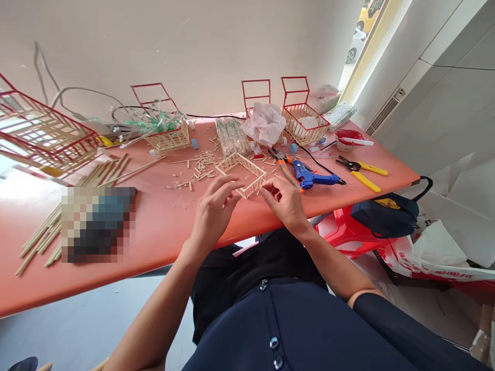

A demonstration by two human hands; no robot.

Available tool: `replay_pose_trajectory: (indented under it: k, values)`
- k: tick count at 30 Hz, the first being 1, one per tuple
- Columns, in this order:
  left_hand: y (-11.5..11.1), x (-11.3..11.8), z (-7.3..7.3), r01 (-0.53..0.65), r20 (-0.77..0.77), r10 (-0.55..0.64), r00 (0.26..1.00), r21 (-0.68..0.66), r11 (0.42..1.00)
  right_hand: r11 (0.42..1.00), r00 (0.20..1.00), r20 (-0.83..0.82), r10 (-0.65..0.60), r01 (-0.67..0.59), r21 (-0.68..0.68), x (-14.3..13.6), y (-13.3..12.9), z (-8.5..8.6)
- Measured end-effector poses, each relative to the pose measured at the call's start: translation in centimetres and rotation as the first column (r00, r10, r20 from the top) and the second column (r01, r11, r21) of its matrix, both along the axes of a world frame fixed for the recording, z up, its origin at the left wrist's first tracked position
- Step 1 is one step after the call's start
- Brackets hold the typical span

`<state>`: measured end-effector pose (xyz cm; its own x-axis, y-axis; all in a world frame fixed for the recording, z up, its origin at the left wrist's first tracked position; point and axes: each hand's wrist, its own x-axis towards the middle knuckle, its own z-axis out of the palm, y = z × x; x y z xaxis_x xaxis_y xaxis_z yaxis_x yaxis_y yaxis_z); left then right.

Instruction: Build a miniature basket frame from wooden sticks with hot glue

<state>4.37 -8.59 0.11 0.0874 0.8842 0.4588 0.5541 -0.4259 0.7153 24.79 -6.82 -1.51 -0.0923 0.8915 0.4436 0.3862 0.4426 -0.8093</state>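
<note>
A small open frame of thin wooden sticks (pixel 253 167), with short uprights, lies on the table in front of me. My left hand (pixel 217 203) is at its near left side, fingers curved and apart, with the index fingertip close to the frame; whether it touches cannot be made out. At the near right corner, my right hand (pixel 284 202) has thumb and index finger pinched on what looks like a short wooden stick, mostly hidden by the fingertips. Cut stick pieces (pixel 203 164) are scattered beyond my left hand.
To the right lie a blue glue gun (pixel 309 175), orange-handled pliers (pixel 284 164), yellow-handled pliers (pixel 361 170) and a red tub (pixel 346 140). Finished stick baskets (pixel 303 123) stand behind. Long sticks (pixel 42 229) and a blurred dark object (pixel 102 226) lie left on the orange table (pixel 162 242).
</note>
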Motion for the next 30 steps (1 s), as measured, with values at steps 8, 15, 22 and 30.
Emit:
replay_pose_trajectory:
  k: [8, 15, 22, 30]
  values:
    - [1.9, 0.1, 0.2, 0.084, -0.119, -0.09, 0.989, -0.059, 0.995, 0.997, 0.961, 0.268, -0.063, 0.05, 0.055, -1.0, 0.0, 0.2]
    - [2.0, -0.4, 2.0, 0.079, -0.06, -0.085, 0.995, -0.098, 0.992, 0.995, 0.935, 0.349, -0.062, 0.031, 0.094, -1.4, 0.0, 1.0]
    - [2.1, -0.1, 2.5, 0.076, -0.073, -0.084, 0.994, -0.098, 0.992, 0.986, 0.869, 0.475, -0.139, 0.074, 0.151, -1.8, 0.3, 1.2]
    - [2.2, 0.0, 2.6, 0.101, -0.093, -0.109, 0.99, -0.078, 0.992, 0.987, 0.822, 0.551, -0.144, 0.077, 0.142, -2.1, 0.4, 1.9]
